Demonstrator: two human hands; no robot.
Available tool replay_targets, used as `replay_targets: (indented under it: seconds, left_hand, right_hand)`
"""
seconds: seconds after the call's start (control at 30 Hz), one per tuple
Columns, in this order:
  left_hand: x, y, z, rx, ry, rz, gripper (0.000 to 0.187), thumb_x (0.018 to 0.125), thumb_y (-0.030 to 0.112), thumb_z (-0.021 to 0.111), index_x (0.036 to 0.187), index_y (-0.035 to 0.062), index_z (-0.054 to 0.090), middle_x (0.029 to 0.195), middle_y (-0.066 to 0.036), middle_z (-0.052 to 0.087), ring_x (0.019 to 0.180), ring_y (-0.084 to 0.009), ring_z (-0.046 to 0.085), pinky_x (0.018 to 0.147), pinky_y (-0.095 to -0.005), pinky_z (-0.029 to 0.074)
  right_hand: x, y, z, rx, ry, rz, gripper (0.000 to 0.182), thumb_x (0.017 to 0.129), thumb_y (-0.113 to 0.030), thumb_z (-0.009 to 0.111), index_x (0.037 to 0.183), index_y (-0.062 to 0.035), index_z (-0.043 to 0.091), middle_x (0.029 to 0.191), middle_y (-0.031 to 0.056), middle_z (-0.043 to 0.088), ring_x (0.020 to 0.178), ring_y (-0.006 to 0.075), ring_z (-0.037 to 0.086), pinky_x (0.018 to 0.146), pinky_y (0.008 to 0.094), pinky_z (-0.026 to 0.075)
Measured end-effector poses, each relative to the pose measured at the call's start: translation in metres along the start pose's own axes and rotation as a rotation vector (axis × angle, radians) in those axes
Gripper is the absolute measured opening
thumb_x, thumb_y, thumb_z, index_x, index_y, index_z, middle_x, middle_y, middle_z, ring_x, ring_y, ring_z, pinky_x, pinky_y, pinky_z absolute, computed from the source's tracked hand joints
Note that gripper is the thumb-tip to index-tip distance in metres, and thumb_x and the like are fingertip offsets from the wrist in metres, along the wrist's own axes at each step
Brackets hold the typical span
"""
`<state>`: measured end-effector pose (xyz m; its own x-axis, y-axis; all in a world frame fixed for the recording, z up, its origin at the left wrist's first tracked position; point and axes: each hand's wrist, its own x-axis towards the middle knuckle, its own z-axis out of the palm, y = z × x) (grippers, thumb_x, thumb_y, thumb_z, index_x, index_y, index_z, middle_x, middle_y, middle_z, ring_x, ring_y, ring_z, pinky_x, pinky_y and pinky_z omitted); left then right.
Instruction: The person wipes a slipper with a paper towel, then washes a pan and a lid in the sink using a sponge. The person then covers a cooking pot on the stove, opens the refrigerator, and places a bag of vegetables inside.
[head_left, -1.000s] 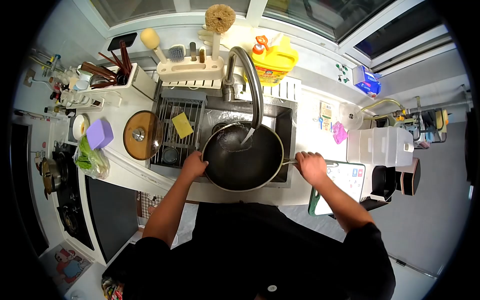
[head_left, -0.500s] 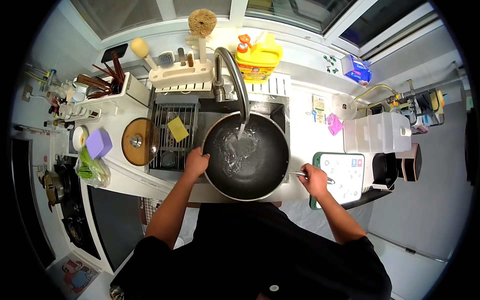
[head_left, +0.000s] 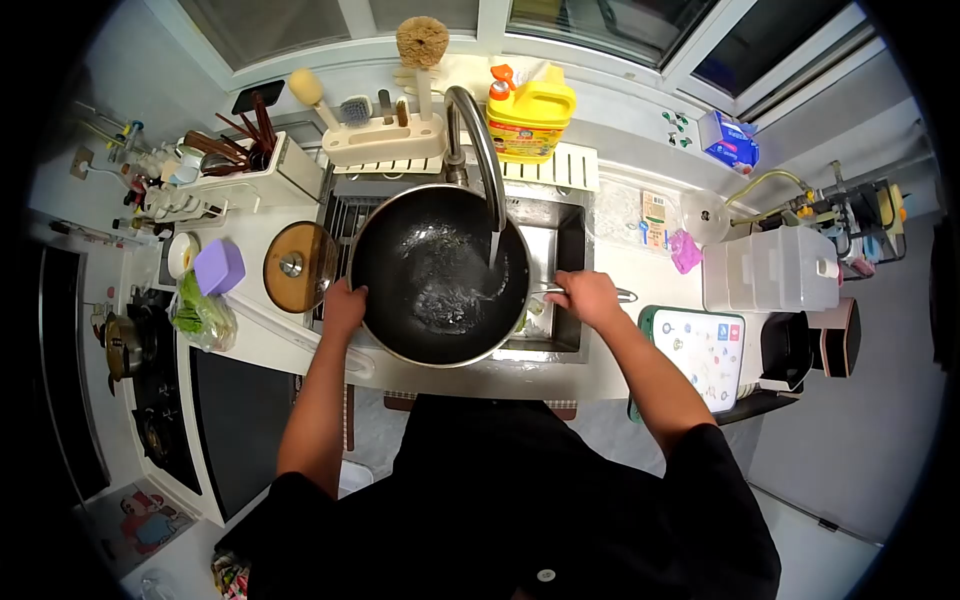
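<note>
A large black wok (head_left: 430, 290) is held over the sink (head_left: 572, 300), with water swirling inside it. From the curved faucet (head_left: 478, 130) a stream runs into the wok's right side. My left hand (head_left: 344, 305) grips the wok's left rim, fingers closed. My right hand (head_left: 590, 297) is wrapped round the metal handle on the right. Left of the wok, a glass lid (head_left: 298, 266) lies on a round wooden board. Part of a wire rack (head_left: 345, 220) shows behind the wok; the wok hides the rest.
Behind the sink stand a brush holder (head_left: 385, 143) and a yellow jug (head_left: 530, 120). A white board with a green edge (head_left: 697, 355) and clear bins (head_left: 770, 272) are on the right. At the left are a purple container (head_left: 219, 267), bagged greens (head_left: 203, 315) and a stove (head_left: 160, 400).
The wok and both hands have moved left relative to the sink, uncovering the basin's right part. The water stream now falls nearer the wok's right side. The yellow sponge is now hidden.
</note>
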<state>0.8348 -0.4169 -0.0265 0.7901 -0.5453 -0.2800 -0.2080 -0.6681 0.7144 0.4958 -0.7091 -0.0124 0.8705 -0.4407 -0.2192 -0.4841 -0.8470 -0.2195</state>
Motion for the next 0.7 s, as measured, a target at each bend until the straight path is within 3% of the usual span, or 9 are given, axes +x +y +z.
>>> replay_targets:
  seconds: [0.1, 0.3, 0.33, 0.37, 0.57, 0.6, 0.7]
  left_hand:
    - [0.011, -0.028, 0.030, -0.003, -0.025, -0.001, 0.028, 0.087, 0.015, 0.067, 0.108, -0.0027, 0.070, 0.097, -0.021, 0.073, 0.094, -0.0364, 0.070, 0.086, -0.0426, 0.051]
    - [-0.022, -0.031, 0.051, -0.033, -0.146, -0.046, 0.027, 0.088, 0.013, 0.064, 0.109, -0.0033, 0.070, 0.099, -0.021, 0.073, 0.094, -0.0373, 0.070, 0.084, -0.0429, 0.051]
    - [-0.029, -0.033, 0.046, -0.040, -0.135, -0.042, 0.028, 0.088, 0.015, 0.064, 0.109, -0.0029, 0.070, 0.101, -0.023, 0.073, 0.097, -0.0410, 0.069, 0.085, -0.0451, 0.051]
    - [-0.035, -0.035, 0.042, -0.047, -0.123, -0.038, 0.029, 0.087, 0.016, 0.064, 0.109, -0.0024, 0.069, 0.103, -0.025, 0.072, 0.099, -0.0447, 0.067, 0.087, -0.0472, 0.051]
    - [-0.033, -0.067, -0.003, -0.079, -0.032, -0.064, 0.028, 0.089, 0.015, 0.063, 0.108, -0.0050, 0.068, 0.102, -0.026, 0.071, 0.102, -0.0421, 0.068, 0.087, -0.0459, 0.050]
    - [-0.034, -0.050, -0.015, -0.009, -0.023, -0.094, 0.028, 0.089, 0.016, 0.064, 0.106, -0.0060, 0.068, 0.102, -0.027, 0.071, 0.102, -0.0419, 0.067, 0.088, -0.0460, 0.050]
    - [-0.001, -0.084, -0.009, -0.054, 0.042, -0.028, 0.028, 0.089, 0.016, 0.065, 0.107, -0.0053, 0.069, 0.103, -0.027, 0.071, 0.102, -0.0425, 0.067, 0.089, -0.0465, 0.050]
  right_hand:
    - [-0.019, 0.010, -0.004, -0.022, 0.034, 0.009, 0.042, 0.089, -0.053, 0.065, 0.089, -0.0118, 0.063, 0.075, 0.0114, 0.068, 0.073, 0.0357, 0.068, 0.062, 0.0471, 0.052]
    - [-0.065, 0.010, 0.009, -0.145, -0.013, 0.047, 0.045, 0.088, -0.057, 0.063, 0.086, -0.0121, 0.061, 0.072, 0.0091, 0.068, 0.069, 0.0323, 0.068, 0.058, 0.0450, 0.052]
    - [-0.068, 0.004, 0.008, -0.137, -0.024, 0.065, 0.044, 0.088, -0.055, 0.065, 0.084, -0.0119, 0.061, 0.072, 0.0081, 0.068, 0.068, 0.0315, 0.068, 0.059, 0.0444, 0.053]
    - [-0.067, -0.003, 0.010, -0.141, -0.026, 0.058, 0.044, 0.088, -0.055, 0.065, 0.084, -0.0119, 0.061, 0.072, 0.0081, 0.068, 0.068, 0.0315, 0.068, 0.059, 0.0444, 0.053]
    - [-0.028, -0.034, 0.021, -0.041, 0.038, -0.063, 0.042, 0.088, -0.052, 0.066, 0.085, -0.0100, 0.062, 0.071, 0.0108, 0.066, 0.070, 0.0345, 0.068, 0.059, 0.0474, 0.053]
    - [-0.017, -0.041, 0.012, -0.069, -0.004, -0.053, 0.043, 0.089, -0.053, 0.066, 0.084, -0.0098, 0.063, 0.072, 0.0107, 0.067, 0.073, 0.0339, 0.069, 0.060, 0.0471, 0.053]
    - [0.009, -0.041, 0.005, -0.109, -0.034, -0.058, 0.045, 0.090, -0.055, 0.062, 0.086, -0.0104, 0.064, 0.076, 0.0116, 0.070, 0.073, 0.0344, 0.069, 0.062, 0.0470, 0.054]
